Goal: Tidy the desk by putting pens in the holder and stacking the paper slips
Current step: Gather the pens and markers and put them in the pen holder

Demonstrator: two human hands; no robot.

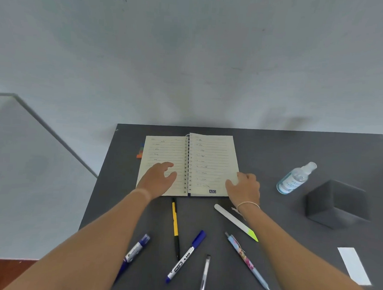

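An open spiral notebook (207, 159) lies at the back of the dark desk. My left hand (159, 178) rests flat on its left page, fingers apart. My right hand (244, 186) pinches the lower right corner of the right page. In front lie several pens: a yellow and black pen (175, 227), two blue markers (185, 256) (136, 250), a clear pen (204, 276), a patterned pen (246, 260) and a white highlighter with a green tip (235, 221). A white paper slip (354, 265) lies at the right. The dark square holder (336, 203) stands at the right.
A clear spray bottle (295, 178) lies on its side between the notebook and the holder. Coloured sticky tabs (140, 152) poke out at the notebook's left edge. The desk (274, 149) backs onto a pale wall; its left edge drops off to the floor.
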